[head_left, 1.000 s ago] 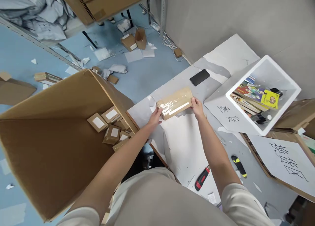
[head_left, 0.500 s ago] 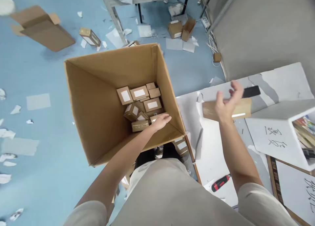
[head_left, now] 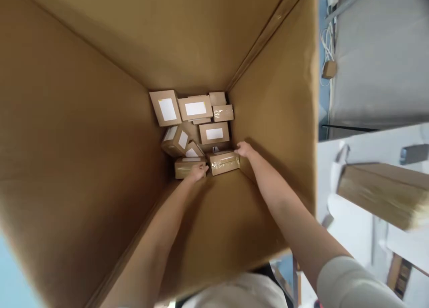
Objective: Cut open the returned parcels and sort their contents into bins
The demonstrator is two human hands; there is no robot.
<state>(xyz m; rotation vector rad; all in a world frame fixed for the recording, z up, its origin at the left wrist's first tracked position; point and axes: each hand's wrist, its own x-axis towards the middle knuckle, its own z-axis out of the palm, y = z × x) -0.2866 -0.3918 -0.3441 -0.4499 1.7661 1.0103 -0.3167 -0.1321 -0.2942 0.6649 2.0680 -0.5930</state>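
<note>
Taped box [head_left: 225, 163] between two hands, deep inside a large carton [head_left: 271, 84].
The taped box is located at the lower right of the carton's floor as viewed, its long axis running left to right with the right end slightly raised in the view; its glossy taped long side is turned toward the wearer. At its upper right corner, the bent fingertips of the right hand [head_left: 243, 149] are placed; whether they are clenched cannot be told. The left hand [head_left: 198, 171] is curled over the right end of the neighboring box [head_left: 182, 168], near the taped box's left end; its grip cannot be determined. Labeled boxes [head_left: 214, 133] are seen beyond; outside, at right, a blurred package [head_left: 382, 191] is seen on a white-covered table [head_left: 350, 218].
</note>
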